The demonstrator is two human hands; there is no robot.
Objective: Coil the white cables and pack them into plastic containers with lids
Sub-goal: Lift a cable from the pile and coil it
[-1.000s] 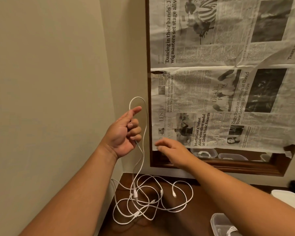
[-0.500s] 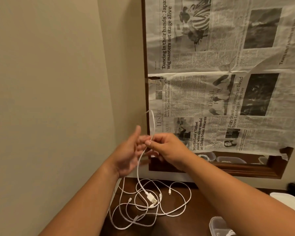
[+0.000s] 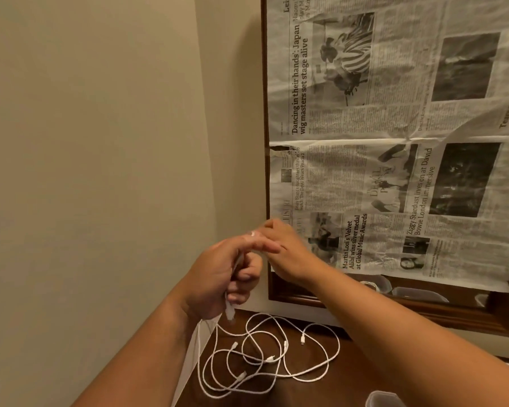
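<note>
Head-worn, forward-down, near white cables

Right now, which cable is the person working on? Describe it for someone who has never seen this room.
Find the newspaper-covered wooden frame on the wall; by its lower left corner is the left hand. It grips one white cable, the plug dangling below the fist. The other white cables lie loose and tangled on the dark table.

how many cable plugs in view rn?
6. One plug hangs below the left hand, on the cable it grips. Five lie on the table: left, front, middle, back-middle, right. Others may be hidden under loops.
</note>
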